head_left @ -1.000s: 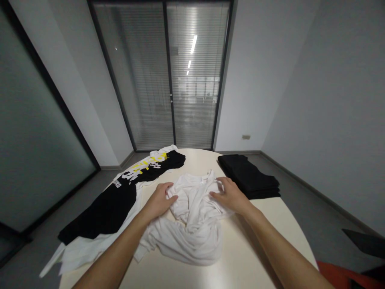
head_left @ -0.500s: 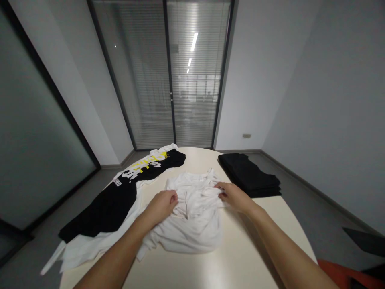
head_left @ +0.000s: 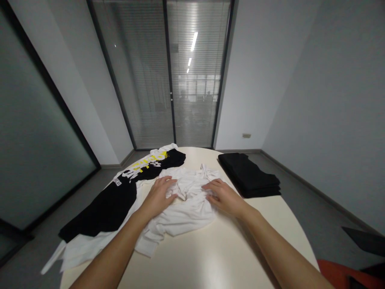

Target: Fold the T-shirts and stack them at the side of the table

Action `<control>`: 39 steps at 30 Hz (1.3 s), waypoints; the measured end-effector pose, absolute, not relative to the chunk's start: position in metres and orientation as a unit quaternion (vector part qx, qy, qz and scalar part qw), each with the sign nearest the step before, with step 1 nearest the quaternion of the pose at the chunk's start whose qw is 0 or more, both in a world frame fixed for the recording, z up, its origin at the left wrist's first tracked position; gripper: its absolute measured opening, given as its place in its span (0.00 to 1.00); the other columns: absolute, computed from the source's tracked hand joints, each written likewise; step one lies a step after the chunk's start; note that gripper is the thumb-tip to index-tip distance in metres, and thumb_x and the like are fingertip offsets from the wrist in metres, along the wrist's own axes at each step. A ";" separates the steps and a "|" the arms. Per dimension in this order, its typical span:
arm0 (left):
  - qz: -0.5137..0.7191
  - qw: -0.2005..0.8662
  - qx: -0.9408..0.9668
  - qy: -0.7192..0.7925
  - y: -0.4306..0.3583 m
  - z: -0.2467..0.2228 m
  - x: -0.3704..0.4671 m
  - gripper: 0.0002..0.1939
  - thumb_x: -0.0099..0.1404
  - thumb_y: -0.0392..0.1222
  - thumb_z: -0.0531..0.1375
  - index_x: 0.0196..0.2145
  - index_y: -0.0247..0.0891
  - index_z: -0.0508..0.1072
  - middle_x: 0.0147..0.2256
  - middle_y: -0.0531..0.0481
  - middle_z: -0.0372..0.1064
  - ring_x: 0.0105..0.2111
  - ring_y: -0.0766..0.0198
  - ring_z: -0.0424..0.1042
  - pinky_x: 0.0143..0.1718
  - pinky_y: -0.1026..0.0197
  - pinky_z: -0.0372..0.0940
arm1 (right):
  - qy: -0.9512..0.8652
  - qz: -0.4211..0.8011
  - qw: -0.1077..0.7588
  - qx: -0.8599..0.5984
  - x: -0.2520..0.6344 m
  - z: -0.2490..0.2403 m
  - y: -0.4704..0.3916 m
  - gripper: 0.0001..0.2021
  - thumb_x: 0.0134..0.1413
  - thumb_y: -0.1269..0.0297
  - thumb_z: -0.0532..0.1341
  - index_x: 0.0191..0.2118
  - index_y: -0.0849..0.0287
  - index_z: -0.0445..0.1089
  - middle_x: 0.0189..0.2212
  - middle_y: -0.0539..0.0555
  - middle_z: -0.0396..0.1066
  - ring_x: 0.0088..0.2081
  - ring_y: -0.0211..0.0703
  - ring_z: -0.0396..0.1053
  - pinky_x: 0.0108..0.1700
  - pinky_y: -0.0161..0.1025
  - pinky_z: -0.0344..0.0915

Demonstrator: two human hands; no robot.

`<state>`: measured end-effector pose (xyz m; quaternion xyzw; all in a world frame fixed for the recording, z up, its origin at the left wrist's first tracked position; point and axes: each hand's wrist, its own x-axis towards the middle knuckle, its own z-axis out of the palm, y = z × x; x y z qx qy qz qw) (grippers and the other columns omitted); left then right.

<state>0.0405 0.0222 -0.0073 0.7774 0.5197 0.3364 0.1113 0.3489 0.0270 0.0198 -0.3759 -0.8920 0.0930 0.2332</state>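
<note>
A crumpled white shirt (head_left: pixel 189 214) lies on the table in front of me, with one sleeve reaching toward the lower left. My left hand (head_left: pixel 159 195) rests at its left side, thumb and fingers apart, touching the cloth. On the opposite side, my right hand (head_left: pixel 224 196) also has its thumb spread from its fingers, with the fingertips on the fabric. Bunched folds fill the space between both hands.
Black garments with white and yellow lettering (head_left: pixel 102 204) and white cloth lie along the table's left edge. A folded black stack (head_left: pixel 248 176) sits at the right edge of the pale round table (head_left: pixel 192 267). A red chair (head_left: pixel 339 275) shows at lower right.
The white shirt's near edge has moved away from me and its body looks shorter. My right hand has shifted left, and the fingers of my left hand have opened.
</note>
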 end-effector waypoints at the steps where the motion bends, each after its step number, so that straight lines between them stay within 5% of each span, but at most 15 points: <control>1: 0.301 0.096 0.807 0.498 0.019 -0.008 0.044 0.25 0.59 0.40 0.66 0.55 0.43 0.73 0.59 0.44 0.65 0.60 0.49 0.61 0.63 0.47 0.54 | -0.898 0.099 0.224 -0.364 0.347 0.018 0.027 0.14 0.60 0.67 0.61 0.51 0.56 0.74 0.45 0.58 0.76 0.50 0.52 0.67 0.54 0.48 0.63; 7: 0.194 0.101 0.822 0.526 0.017 -0.009 0.044 0.18 0.64 0.31 0.59 0.51 0.41 0.75 0.48 0.46 0.75 0.51 0.54 0.70 0.55 0.54 0.63 | -0.887 0.104 0.268 -0.360 0.357 0.018 0.034 0.10 0.63 0.67 0.58 0.42 0.55 0.77 0.40 0.55 0.77 0.45 0.48 0.72 0.49 0.43 0.67; 15: 0.277 -0.035 0.659 0.698 0.029 0.003 0.003 0.14 0.68 0.36 0.53 0.46 0.40 0.76 0.45 0.45 0.73 0.47 0.52 0.71 0.49 0.54 0.64 | -0.729 0.034 0.421 -0.539 0.391 0.020 0.050 0.11 0.61 0.65 0.58 0.43 0.56 0.77 0.42 0.56 0.78 0.41 0.48 0.74 0.46 0.44 0.68; 20: 0.276 -0.077 0.669 0.686 0.026 0.010 0.013 0.16 0.64 0.32 0.54 0.48 0.39 0.74 0.46 0.43 0.71 0.47 0.52 0.70 0.48 0.55 0.64 | -0.747 0.026 0.389 -0.538 0.388 0.018 0.048 0.12 0.60 0.67 0.56 0.45 0.57 0.75 0.40 0.56 0.75 0.33 0.44 0.72 0.39 0.42 0.68; 24: 0.238 0.047 0.740 0.628 0.015 0.011 0.041 0.13 0.64 0.35 0.57 0.46 0.41 0.71 0.39 0.48 0.73 0.39 0.56 0.73 0.40 0.58 0.66 | -0.850 0.062 0.342 -0.396 0.362 0.021 0.034 0.16 0.63 0.69 0.54 0.53 0.53 0.72 0.51 0.56 0.73 0.51 0.47 0.70 0.53 0.44 0.66; 27: 0.216 0.095 0.814 0.530 0.007 0.005 0.052 0.14 0.65 0.38 0.59 0.49 0.40 0.71 0.46 0.45 0.73 0.47 0.54 0.72 0.50 0.55 0.65 | -0.905 0.070 0.273 -0.319 0.341 0.017 0.024 0.25 0.62 0.68 0.57 0.64 0.55 0.62 0.59 0.60 0.67 0.59 0.51 0.64 0.60 0.48 0.60; 32: 0.174 0.130 0.881 0.420 0.000 0.001 0.054 0.25 0.65 0.42 0.61 0.60 0.41 0.68 0.64 0.40 0.59 0.64 0.49 0.57 0.64 0.47 0.53 | -0.906 0.121 0.172 -0.368 0.332 0.013 0.016 0.30 0.59 0.62 0.61 0.66 0.54 0.60 0.39 0.56 0.76 0.42 0.48 0.71 0.46 0.42 0.65; 39: 0.192 0.204 0.885 0.373 -0.011 0.020 0.063 0.14 0.65 0.45 0.63 0.48 0.43 0.78 0.60 0.43 0.63 0.61 0.51 0.60 0.63 0.48 0.55 | -0.896 0.190 0.116 -0.385 0.345 0.024 0.015 0.27 0.56 0.64 0.60 0.63 0.51 0.66 0.31 0.50 0.75 0.32 0.42 0.70 0.37 0.35 0.61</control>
